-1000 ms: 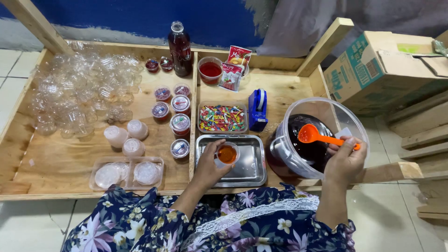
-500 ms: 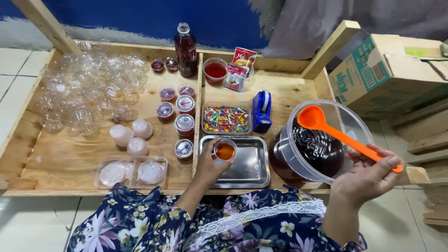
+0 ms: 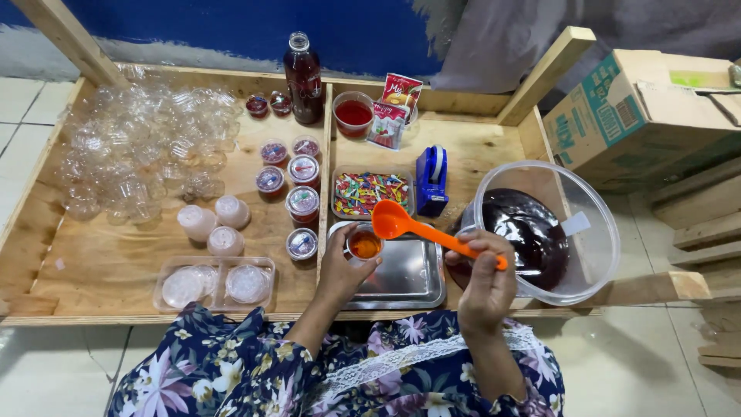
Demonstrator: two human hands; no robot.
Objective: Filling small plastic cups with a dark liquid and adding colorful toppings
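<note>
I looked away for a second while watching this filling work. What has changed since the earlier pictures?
The right hand has carried the orange ladle out of the big bowl of dark liquid, leftward, to just above the small cup. The left hand still holds that cup over the metal tray. Everything else stayed put.

A small clear plastic cup (image 3: 364,245) stands upright over the near left corner of a shallow steel tray (image 3: 409,278), open at the top and holding orange-red liquid partway up. An orange plastic ladle (image 3: 432,232) hangs above it, its round bowl (image 3: 390,219) tilted just over and slightly behind the cup's rim, its long straight handle running down to the right. Just right of the tray sits a large clear bowl (image 3: 594,232) of dark red-brown liquid.
</note>
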